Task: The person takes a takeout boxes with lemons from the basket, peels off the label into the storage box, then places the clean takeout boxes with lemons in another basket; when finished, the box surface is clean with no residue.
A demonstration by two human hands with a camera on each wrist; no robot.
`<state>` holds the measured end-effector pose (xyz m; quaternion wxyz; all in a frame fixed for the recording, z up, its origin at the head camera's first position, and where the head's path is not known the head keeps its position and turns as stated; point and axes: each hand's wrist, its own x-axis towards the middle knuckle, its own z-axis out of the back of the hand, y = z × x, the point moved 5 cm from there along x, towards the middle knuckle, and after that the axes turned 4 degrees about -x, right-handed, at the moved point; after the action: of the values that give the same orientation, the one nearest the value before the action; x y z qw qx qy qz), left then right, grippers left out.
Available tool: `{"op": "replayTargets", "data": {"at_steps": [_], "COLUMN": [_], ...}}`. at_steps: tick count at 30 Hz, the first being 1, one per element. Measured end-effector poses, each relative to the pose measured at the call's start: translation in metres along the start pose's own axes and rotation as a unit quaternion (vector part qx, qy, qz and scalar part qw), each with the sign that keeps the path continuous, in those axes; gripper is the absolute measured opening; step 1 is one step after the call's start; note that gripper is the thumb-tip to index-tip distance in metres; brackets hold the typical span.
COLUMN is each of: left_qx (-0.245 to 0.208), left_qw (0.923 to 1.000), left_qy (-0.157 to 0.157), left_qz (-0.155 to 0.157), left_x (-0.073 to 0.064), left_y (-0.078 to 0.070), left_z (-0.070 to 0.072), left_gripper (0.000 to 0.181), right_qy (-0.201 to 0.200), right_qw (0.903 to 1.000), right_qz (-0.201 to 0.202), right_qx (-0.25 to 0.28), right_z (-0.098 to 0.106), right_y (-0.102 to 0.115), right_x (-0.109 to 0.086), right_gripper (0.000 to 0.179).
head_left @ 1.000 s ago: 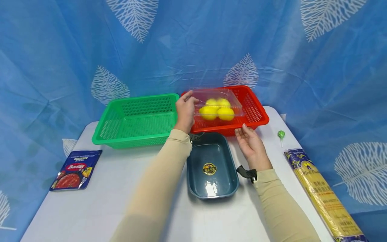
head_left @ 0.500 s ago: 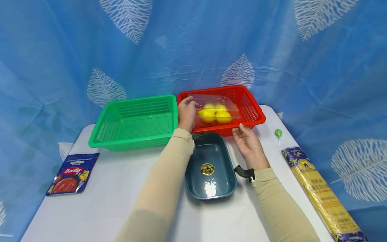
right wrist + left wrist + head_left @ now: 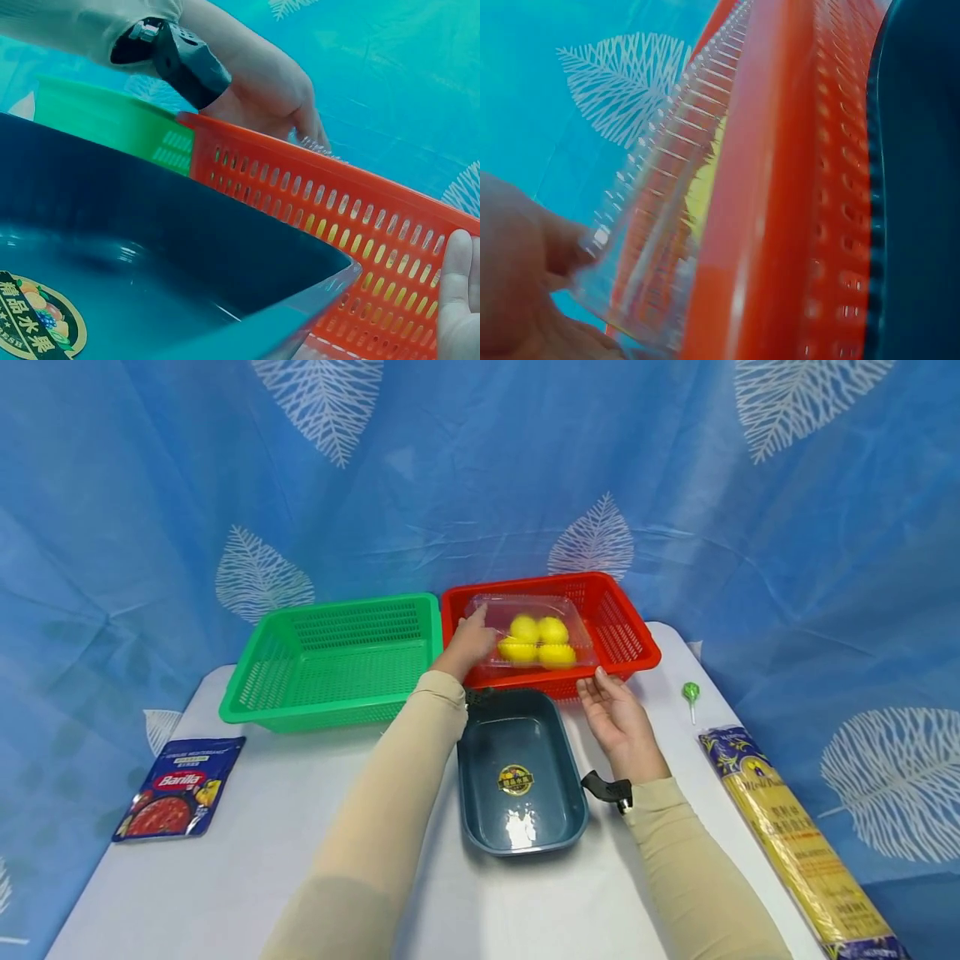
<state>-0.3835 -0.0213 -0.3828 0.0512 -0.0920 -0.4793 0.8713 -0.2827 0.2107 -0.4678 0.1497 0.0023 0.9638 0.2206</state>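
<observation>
A clear plastic box (image 3: 536, 603) with several lemons (image 3: 557, 656) lies in the red basket (image 3: 626, 643) at the back. At the box's left end is my left hand (image 3: 470, 642). The left wrist view, blurred, shows its fingers on both sides of the box's corner, holding it. My right hand (image 3: 621, 727) is palm up in front of the red basket. Its extended fingers (image 3: 456, 274) touch the basket's front wall below the rim. A dark blue tray (image 3: 517, 822) with a gold sticker stands between my forearms.
A green basket (image 3: 326, 706) stands left of the red one. A Barilla sauce pouch (image 3: 180, 789) lies on the left of the white table (image 3: 285, 827). On the right are a green lollipop (image 3: 691, 692) and a long pasta packet (image 3: 798, 839). A blue curtain hangs behind.
The plastic box has come down into the red basket and now lies flatter. My left hand has lowered and turned with it, while the right hand has stayed at the basket's front.
</observation>
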Motion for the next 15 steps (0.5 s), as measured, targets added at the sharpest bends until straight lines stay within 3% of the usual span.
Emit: {"op": "replayTargets", "data": {"at_steps": [5,8,15], "left_qx": [0.031,0.034,0.086], "left_qw": [0.9988,0.9984,0.9939], "left_qy": [0.025,0.027,0.046], "left_qz": [0.03,0.035,0.05], "left_x": [0.0002,0.0021,0.0022], "left_y": [0.0018,0.0019,-0.0012], "left_z": [-0.0052,-0.0071,-0.0092], "left_gripper": [0.087,0.089,0.087], "right_qy": [-0.003,-0.004,0.0], "right_qw": [1.0,1.0,0.9999], "right_qz": [0.0,0.002,0.004], "right_qx": [-0.001,-0.004,-0.012], "right_z": [0.0028,0.0024,-0.0003], "right_y": [0.0019,0.0018,0.0022], "right_x": [-0.0009,-0.001,-0.0006], "right_gripper": [0.024,0.024,0.014]}}
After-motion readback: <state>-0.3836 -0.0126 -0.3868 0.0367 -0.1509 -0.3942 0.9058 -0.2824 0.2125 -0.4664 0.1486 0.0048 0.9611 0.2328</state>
